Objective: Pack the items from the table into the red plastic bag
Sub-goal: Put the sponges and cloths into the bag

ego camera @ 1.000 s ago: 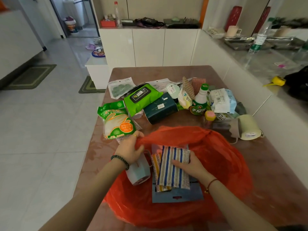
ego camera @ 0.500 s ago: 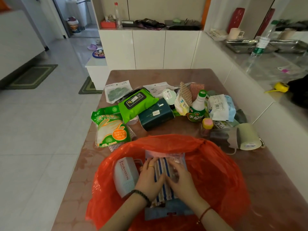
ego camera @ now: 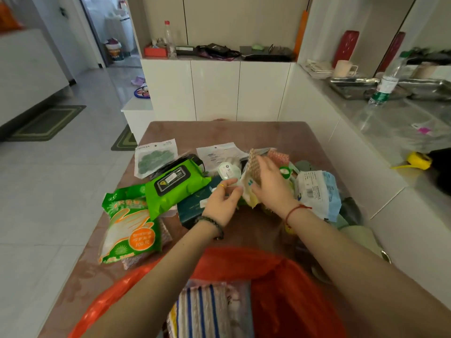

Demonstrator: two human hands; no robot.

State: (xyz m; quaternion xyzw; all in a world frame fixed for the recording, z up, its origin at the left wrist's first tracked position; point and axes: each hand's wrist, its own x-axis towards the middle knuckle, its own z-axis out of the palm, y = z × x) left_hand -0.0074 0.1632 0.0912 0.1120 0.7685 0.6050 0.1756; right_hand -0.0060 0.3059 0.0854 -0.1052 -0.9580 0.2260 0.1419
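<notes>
The red plastic bag point(ego camera: 280, 289) lies open at the table's near edge with a striped cloth point(ego camera: 202, 311) inside. Both my arms reach over it to the pile in the middle of the table. My left hand point(ego camera: 222, 203) pinches the lower edge of a pale packet of scouring sponges point(ego camera: 252, 164). My right hand point(ego camera: 271, 189) grips the same packet from the right, thumb under and fingers over it. To the left lie a green wipes pack point(ego camera: 175, 184), a dark teal box point(ego camera: 192, 211) and a green glove packet point(ego camera: 129, 225).
A white and blue packet point(ego camera: 317, 193) lies right of my hands, and flat white pouches point(ego camera: 156, 157) lie behind the pile on the brown table point(ego camera: 219, 132). A white counter runs close along the right side; white cabinets stand beyond the table's far end.
Both hands have left the striped cloth inside the bag and moved forward to the pile, where they took hold of the sponge packet. The view has tilted up.
</notes>
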